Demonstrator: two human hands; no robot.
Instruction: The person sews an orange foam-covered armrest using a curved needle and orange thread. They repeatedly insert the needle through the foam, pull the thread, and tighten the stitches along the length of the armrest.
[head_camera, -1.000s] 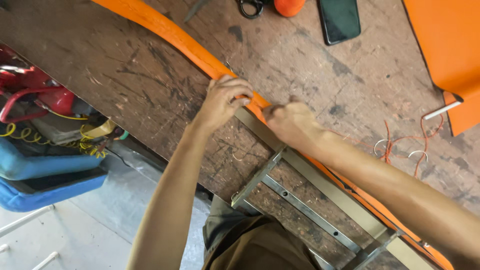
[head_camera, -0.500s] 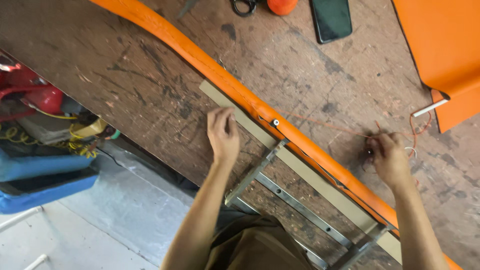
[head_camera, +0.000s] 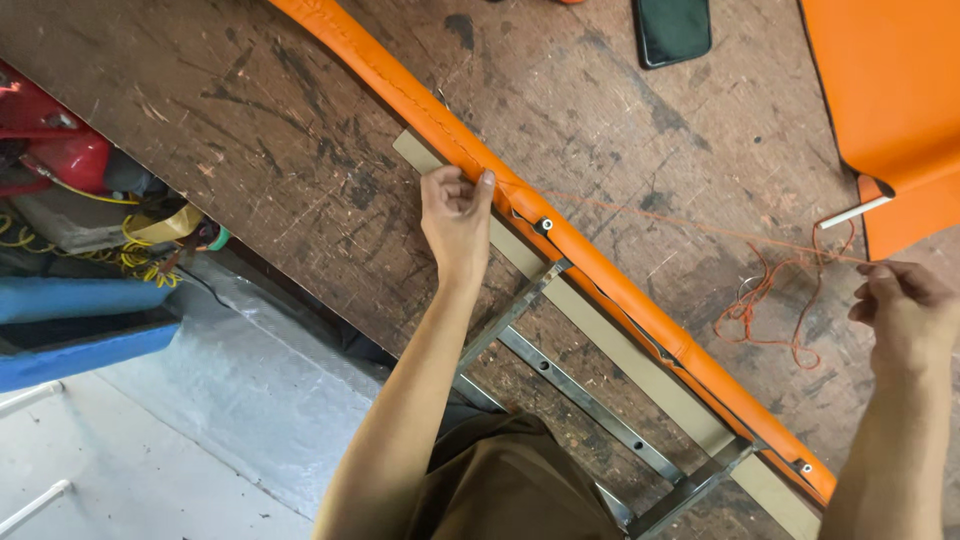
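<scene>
Head view shows the left hand (head_camera: 455, 215) curled, its grip pinching the orange padded strip (head_camera: 560, 240) lying diagonally on the worktop (head_camera: 300, 130). Right hand (head_camera: 905, 310), stretched far aside, holds the orange thread (head_camera: 700, 225) taut in closed fingers.

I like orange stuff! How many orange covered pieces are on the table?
2: a long orange padded strip running diagonally beside the left hand, and an orange sheet at the top right corner. More may lie outside the picture.

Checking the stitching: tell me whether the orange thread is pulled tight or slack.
Tight: the thread runs straight from the orange strip to the right hand.
</scene>
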